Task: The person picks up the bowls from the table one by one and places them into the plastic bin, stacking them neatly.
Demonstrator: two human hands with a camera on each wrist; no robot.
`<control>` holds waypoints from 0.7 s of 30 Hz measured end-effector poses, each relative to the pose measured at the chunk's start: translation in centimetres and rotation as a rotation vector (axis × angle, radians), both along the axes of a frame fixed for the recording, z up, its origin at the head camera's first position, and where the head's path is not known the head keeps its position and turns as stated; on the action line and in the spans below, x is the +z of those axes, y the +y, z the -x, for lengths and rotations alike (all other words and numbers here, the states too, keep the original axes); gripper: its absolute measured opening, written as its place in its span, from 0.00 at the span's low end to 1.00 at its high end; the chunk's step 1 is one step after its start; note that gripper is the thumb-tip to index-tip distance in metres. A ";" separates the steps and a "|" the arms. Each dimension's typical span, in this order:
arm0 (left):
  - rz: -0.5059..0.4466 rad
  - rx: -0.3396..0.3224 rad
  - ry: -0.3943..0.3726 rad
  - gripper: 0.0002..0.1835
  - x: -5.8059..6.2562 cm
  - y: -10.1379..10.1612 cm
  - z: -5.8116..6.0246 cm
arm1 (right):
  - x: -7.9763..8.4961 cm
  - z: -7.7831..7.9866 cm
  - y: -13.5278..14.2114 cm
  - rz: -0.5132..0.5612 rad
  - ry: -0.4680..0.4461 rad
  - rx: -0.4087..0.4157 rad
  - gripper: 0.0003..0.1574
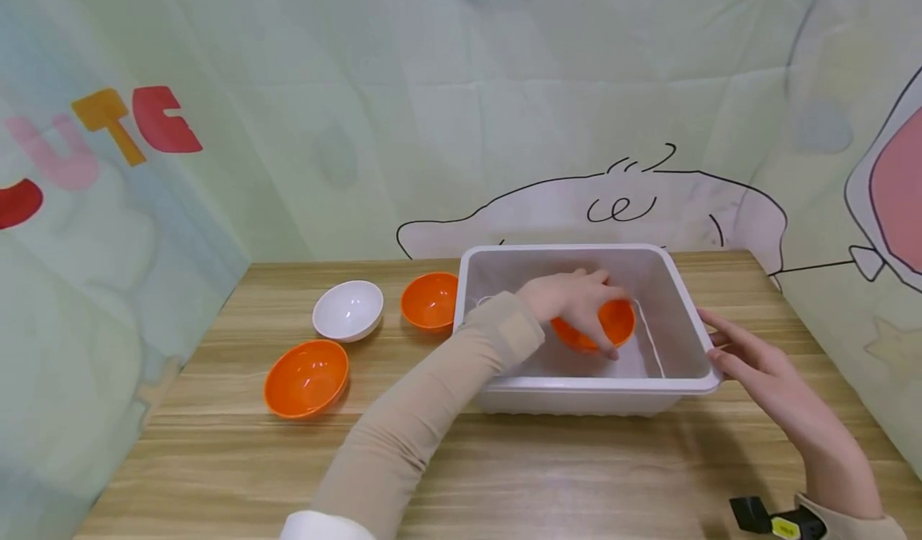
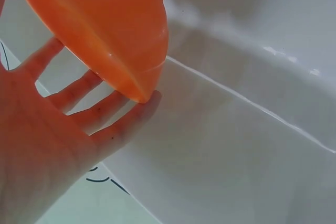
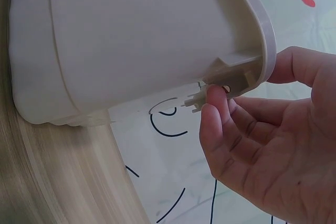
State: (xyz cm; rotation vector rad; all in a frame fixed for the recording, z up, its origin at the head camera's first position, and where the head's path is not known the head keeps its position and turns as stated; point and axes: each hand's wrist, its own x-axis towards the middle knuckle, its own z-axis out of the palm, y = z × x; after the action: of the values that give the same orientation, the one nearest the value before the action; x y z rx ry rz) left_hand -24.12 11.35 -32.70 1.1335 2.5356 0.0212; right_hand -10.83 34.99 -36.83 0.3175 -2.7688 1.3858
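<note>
A light grey plastic bin point(image 1: 591, 384) stands on the table. Inside it, my left hand point(image 1: 572, 300) grips an orange bowl point(image 1: 619, 324) from above, thumb on the near side and fingers spread along the far side. The left wrist view shows the tilted bowl point(image 2: 110, 24) with several fingertips of the left hand point(image 2: 58, 114) at its rim. At the bin's right end, my right hand point(image 1: 763, 368) holds the rim. In the right wrist view, the right hand point(image 3: 262, 129) has its thumb on the rim and its fingers curled underneath, by the bin's end fitting point(image 3: 231, 85).
Left of the bin are a white bowl point(image 1: 349, 310), an orange bowl point(image 1: 307, 378) nearer the front, and another orange bowl point(image 1: 430, 300) close against the bin's left side. A printed cloth point(image 1: 346, 124) hangs behind the wooden table point(image 1: 562, 476).
</note>
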 end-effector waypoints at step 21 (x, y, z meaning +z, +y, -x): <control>0.059 -0.107 0.009 0.39 -1.1 1.0 0.7 | -0.1 0.0 0.2 0.009 0.009 0.004 0.32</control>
State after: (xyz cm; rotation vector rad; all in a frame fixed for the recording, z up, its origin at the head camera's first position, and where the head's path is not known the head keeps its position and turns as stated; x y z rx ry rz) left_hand -24.80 12.33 -33.79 1.2469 2.4624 -0.0853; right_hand -10.85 35.18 -36.93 0.3292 -2.7550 1.3940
